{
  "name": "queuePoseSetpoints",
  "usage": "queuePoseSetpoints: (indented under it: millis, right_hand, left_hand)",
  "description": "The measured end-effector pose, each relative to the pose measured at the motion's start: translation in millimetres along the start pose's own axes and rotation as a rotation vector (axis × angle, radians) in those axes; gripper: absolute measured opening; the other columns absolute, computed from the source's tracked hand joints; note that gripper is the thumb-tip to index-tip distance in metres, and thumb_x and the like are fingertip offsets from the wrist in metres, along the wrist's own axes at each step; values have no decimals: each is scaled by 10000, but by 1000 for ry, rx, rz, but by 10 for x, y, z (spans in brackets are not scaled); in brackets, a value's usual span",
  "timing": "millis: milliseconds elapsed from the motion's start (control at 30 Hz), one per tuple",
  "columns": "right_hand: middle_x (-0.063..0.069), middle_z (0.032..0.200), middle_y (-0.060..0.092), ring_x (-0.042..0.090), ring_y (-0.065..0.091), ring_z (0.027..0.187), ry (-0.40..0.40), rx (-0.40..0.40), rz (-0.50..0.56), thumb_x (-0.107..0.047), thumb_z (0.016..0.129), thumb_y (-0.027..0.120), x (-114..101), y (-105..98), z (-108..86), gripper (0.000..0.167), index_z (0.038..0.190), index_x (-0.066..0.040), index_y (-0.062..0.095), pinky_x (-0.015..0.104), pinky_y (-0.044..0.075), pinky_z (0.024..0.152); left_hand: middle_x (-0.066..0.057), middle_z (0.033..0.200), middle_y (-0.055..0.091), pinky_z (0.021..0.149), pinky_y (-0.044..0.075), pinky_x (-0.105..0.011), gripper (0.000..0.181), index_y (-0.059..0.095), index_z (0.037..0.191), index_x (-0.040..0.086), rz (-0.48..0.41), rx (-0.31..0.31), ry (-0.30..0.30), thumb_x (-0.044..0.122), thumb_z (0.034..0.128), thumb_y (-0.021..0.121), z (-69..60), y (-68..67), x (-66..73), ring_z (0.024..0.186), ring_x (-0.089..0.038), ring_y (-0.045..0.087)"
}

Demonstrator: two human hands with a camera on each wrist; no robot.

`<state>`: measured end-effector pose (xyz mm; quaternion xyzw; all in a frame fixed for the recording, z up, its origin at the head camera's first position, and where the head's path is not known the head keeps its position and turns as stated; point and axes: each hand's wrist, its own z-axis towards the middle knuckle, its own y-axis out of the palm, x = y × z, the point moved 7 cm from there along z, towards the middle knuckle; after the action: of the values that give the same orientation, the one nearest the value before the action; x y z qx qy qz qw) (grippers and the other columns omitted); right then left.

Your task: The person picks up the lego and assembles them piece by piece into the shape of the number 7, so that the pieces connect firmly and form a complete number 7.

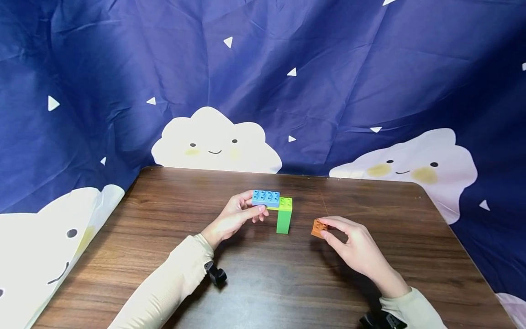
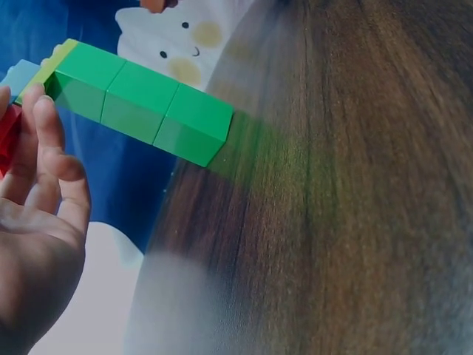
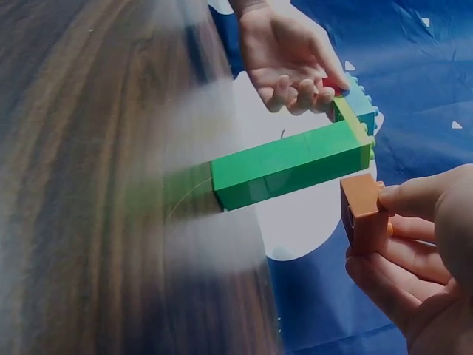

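In the head view, my left hand [image 1: 235, 216] grips one end of a toy brick structure near the middle of the table. At that end sits a blue brick [image 1: 265, 198] on a lime-green layer [image 1: 286, 204]. Below the layer's other end, several green bricks [image 2: 140, 100] form a column whose foot appears to meet the tabletop. A red brick [image 2: 7, 137] shows partly beside the left fingers; the hand hides the rest. To the column's right, my right hand [image 1: 361, 246] pinches an orange brick [image 3: 363, 211] between thumb and fingers, apart from the structure and raised above the table.
The dark wood table [image 1: 263, 283] has a far edge along a blue cloth [image 1: 263, 59] printed with white clouds and triangles. Black wrist devices sit at the left cuff [image 1: 215, 273] and the right cuff [image 1: 384, 320].
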<state>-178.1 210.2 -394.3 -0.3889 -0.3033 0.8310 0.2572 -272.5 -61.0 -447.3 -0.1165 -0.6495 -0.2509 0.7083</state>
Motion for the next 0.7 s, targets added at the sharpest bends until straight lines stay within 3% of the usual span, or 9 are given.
queuePoseSetpoints:
  millis: [267, 700]
  right_hand:
    - [68, 1198, 809, 261, 773, 1055, -22, 22, 22, -4, 913, 817, -64, 4, 142, 325, 1229, -78, 799, 6, 442, 982]
    - [85, 1256, 790, 262, 760, 1090, -24, 27, 65, -26, 951, 792, -171, 44, 363, 324, 1272, -73, 783, 13, 450, 969]
  left_hand:
    - [44, 883, 799, 667, 508, -226, 244, 626, 1273, 19, 6, -3, 10, -19, 1032, 629, 8, 12, -3, 761, -102, 694]
    - [42, 881, 797, 667, 506, -227, 246, 614, 1281, -3, 7, -5, 12, -25, 1036, 620, 15, 19, -5, 763, -104, 692]
